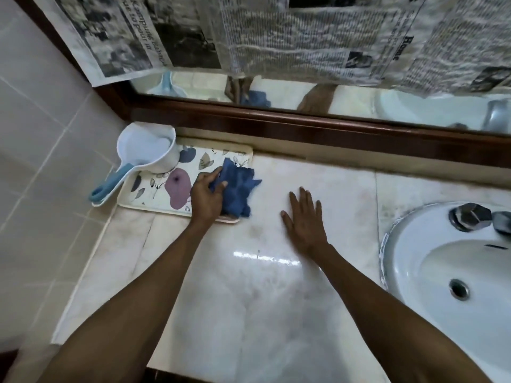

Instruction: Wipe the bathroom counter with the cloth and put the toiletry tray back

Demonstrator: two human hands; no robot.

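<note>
**Two bare hands at a marble bathroom counter, cloth gripped over the tray's corner**

Forearms enter from the near edge of the counter (249,299). The left hand (206,196) is closed around a crumpled blue cloth (237,189), thumb and fingers pinching its left side; the bunched fabric lies over the right end of the tray (154,194) and spills past its right edge onto the marble. The right hand (304,219) holds nothing: palm down, fingers spread and flat on the counter's middle, well apart from the cloth.

Containers. The tray, cream with a printed pattern of leaves and purple and blue flowers, sits in the counter's far-left corner, against the back ledge. A white dipper (146,150) with a light-blue handle stands on the tray's far-left corner, its handle reaching out over the tray's left edge; whether the dipper holds anything cannot be told. A white basin (448,277) is set into the counter's right side, a metal drain at its bottom and a metal tap (470,217) on its far rim.

Writing. Newspaper sheets (276,37) cover the wood-framed mirror (304,98) above the back edge; the word "Home" is legible, and on the left sheet "Kampung"; the remaining print is too blurred to read.
</note>
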